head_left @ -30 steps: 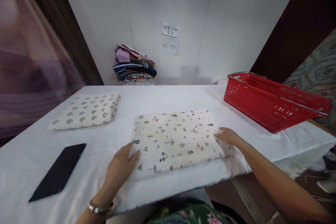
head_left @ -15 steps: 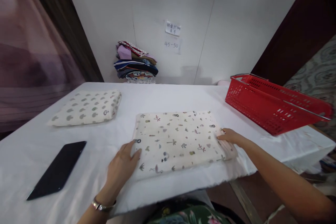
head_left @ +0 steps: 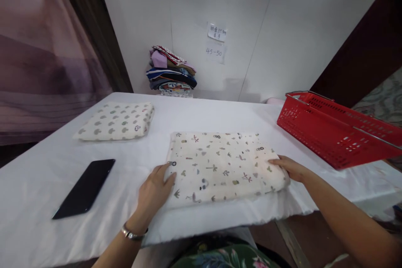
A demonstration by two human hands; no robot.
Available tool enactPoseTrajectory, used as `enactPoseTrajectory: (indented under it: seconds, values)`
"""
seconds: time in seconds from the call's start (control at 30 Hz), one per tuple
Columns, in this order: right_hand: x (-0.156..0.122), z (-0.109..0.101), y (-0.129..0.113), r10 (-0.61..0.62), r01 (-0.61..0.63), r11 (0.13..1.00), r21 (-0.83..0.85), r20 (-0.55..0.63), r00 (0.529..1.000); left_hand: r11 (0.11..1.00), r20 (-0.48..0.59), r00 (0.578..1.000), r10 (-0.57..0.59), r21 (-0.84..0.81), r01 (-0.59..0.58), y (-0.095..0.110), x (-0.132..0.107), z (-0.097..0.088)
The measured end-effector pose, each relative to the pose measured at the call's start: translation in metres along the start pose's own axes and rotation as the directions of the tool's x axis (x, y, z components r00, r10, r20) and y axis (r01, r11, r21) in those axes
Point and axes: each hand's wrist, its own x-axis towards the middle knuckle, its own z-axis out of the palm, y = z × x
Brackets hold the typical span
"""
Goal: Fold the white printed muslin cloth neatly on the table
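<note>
A folded cream cloth with small printed figures [head_left: 220, 165] lies flat on the white table [head_left: 201, 113] in front of me. My left hand [head_left: 155, 190] rests on its near left edge, fingers stretched flat against the fabric. My right hand [head_left: 287, 167] lies at its right edge, fingers extended and touching the cloth's side. Neither hand grips anything.
A second folded cloth with green spots [head_left: 117, 120] sits at the far left. A black phone [head_left: 85, 187] lies on the near left. A red plastic basket [head_left: 336, 127] stands at the right. A stack of folded clothes [head_left: 171, 73] sits against the back wall.
Both hands stay at the cloth's edges. The view has shifted slightly, so everything sits a little further right in the frame.
</note>
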Motion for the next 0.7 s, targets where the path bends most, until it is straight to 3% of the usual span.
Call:
enactPoseTrajectory:
  seconds: [0.13,0.27,0.37,0.43,0.5,0.57,0.63,0.7]
  values:
    - [-0.004,0.001,-0.007,-0.042,0.042,0.999,0.007,0.061,0.997,0.993,0.017,0.999,-0.047,-0.110,0.049,-0.003,0.004,-0.006]
    - [-0.007,0.008,-0.036,-0.135,0.131,0.990,0.052,0.093,0.986,0.965,-0.066,0.998,-0.022,-0.264,0.004,0.004,0.013,-0.018]
    - [-0.011,0.031,-0.075,-0.186,0.179,0.982,0.065,0.130,0.974,0.897,-0.030,0.999,-0.016,-0.443,0.001,0.021,0.020,-0.025]
    - [-0.013,0.060,-0.104,-0.221,0.214,0.975,0.061,0.154,0.963,0.806,0.060,0.998,-0.033,-0.589,0.062,0.035,0.025,-0.026]
    - [-0.014,0.100,-0.130,-0.256,0.252,0.967,0.047,0.186,0.949,0.641,0.175,0.984,-0.043,-0.750,0.162,0.046,0.030,-0.025]
    - [-0.012,0.148,-0.146,-0.295,0.301,0.954,0.017,0.252,0.922,0.385,0.291,0.956,-0.037,-0.879,0.283,0.051,0.034,-0.022]
    - [-0.007,0.200,-0.149,-0.335,0.357,0.934,-0.004,0.334,0.881,0.102,0.396,0.918,-0.034,-0.912,0.397,0.049,0.037,-0.019]
    - [0.003,0.249,-0.138,-0.335,0.387,0.921,-0.047,0.410,0.848,-0.120,0.482,0.876,-0.038,-0.872,0.475,0.041,0.038,-0.017]
